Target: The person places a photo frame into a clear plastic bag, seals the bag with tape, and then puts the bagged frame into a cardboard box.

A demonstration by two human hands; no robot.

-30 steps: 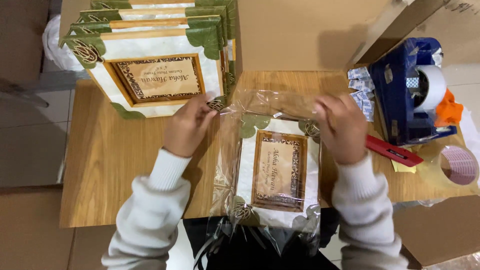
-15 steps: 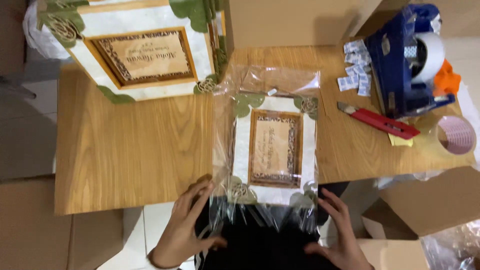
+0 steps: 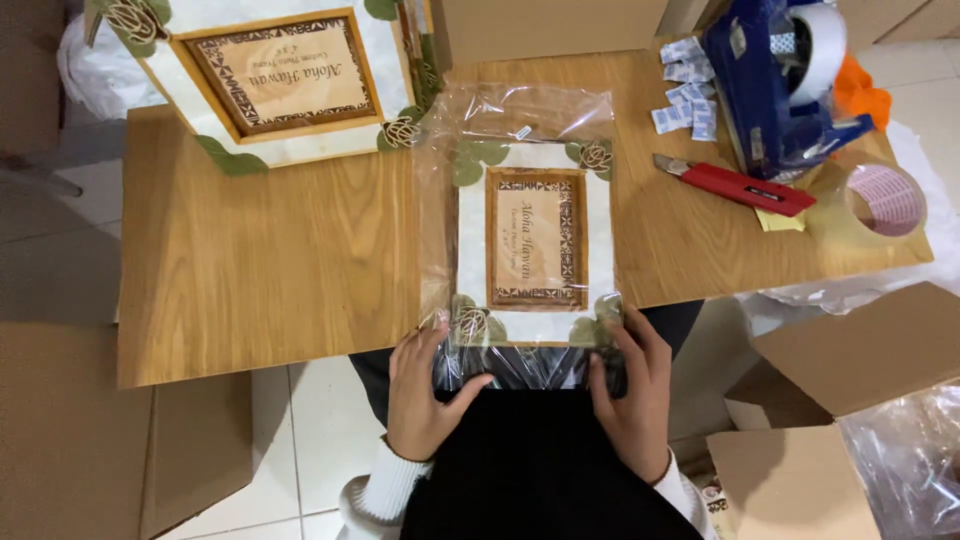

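Both hands pinched near end of clear bag [image 3: 520, 130]: left hand [image 3: 425, 395], right hand [image 3: 632, 400]. Picture frame [image 3: 535, 245] overhung counter [image 3: 280, 260] near edge; slack grip risked frame sliding out, dropping.

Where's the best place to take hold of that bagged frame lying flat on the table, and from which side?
Probably the near end of the bagged frame, from the table's front edge: it lies flat, its clear bag's loose end overhangs there, and the left hand and right hand already grip it there.

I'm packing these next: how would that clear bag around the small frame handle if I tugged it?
The clear bag looks thin and crinkled, so probably floppy and slippery. Its loose end bunches under the left hand and right hand. The flat frame inside likely stays stiff.
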